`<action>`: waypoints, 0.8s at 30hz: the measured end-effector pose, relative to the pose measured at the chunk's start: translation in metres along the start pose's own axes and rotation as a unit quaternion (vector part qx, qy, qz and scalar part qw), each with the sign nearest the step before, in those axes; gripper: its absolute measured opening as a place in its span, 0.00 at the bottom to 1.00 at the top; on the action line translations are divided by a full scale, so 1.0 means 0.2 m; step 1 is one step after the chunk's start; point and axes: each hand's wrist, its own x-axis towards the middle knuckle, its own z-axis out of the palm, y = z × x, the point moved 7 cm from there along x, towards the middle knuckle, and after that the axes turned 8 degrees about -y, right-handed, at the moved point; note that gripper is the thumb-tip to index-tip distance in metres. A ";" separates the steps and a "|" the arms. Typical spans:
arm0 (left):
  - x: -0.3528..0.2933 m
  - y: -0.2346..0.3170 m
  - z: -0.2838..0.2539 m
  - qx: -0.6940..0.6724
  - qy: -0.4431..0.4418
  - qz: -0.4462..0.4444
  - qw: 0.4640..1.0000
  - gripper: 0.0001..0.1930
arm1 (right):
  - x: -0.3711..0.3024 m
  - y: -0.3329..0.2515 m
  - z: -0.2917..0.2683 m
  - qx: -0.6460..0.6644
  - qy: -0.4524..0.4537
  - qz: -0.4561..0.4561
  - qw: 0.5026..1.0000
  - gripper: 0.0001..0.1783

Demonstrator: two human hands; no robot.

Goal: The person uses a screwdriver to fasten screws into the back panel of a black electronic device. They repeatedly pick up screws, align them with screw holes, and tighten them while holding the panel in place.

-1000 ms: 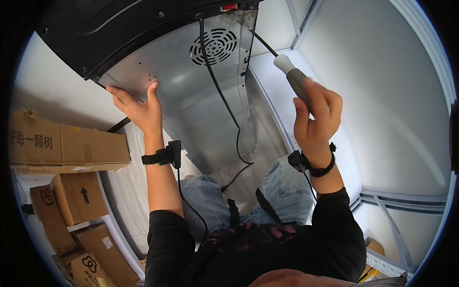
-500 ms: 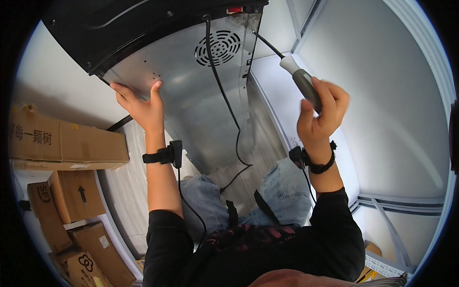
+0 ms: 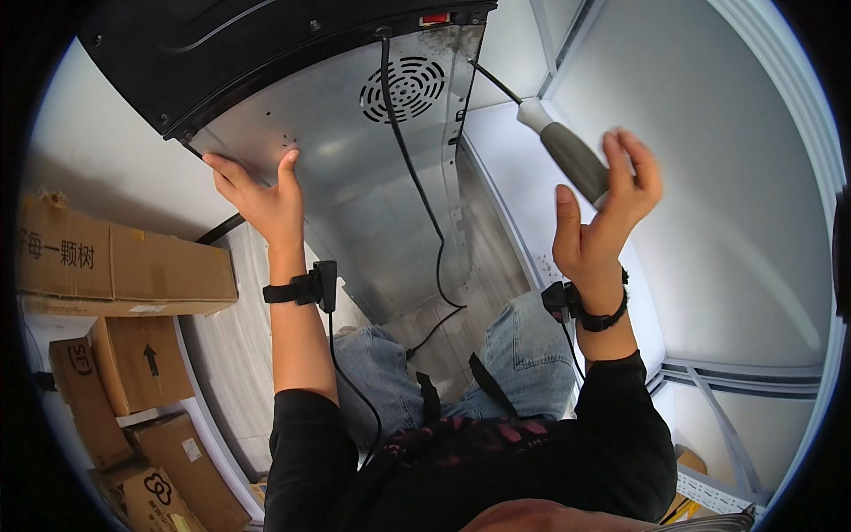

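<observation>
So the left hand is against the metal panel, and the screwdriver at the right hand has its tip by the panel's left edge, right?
Not the left edge: the head view shows the tip of the screwdriver by the right edge of the metal panel. The rest stands.

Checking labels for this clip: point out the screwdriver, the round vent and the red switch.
Screwdriver (image 3: 572, 159): head view, on the grey-green part of its handle.
Round vent (image 3: 405, 90): head view, near the middle of its slotted pattern.
Red switch (image 3: 434, 18): head view, on its red face.
</observation>
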 end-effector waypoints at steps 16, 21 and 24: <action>0.01 0.02 0.00 -0.011 -0.013 -0.025 1.000 0.57 | -0.08 0.09 0.03 0.041 -0.131 0.111 0.984 0.24; 0.00 0.03 0.01 -0.012 -0.014 -0.022 1.000 0.57 | -0.07 0.17 0.01 0.059 -0.098 0.151 0.982 0.28; 0.00 0.01 0.00 -0.003 -0.010 -0.014 1.000 0.57 | -0.09 0.12 0.02 0.057 -0.096 0.047 0.993 0.32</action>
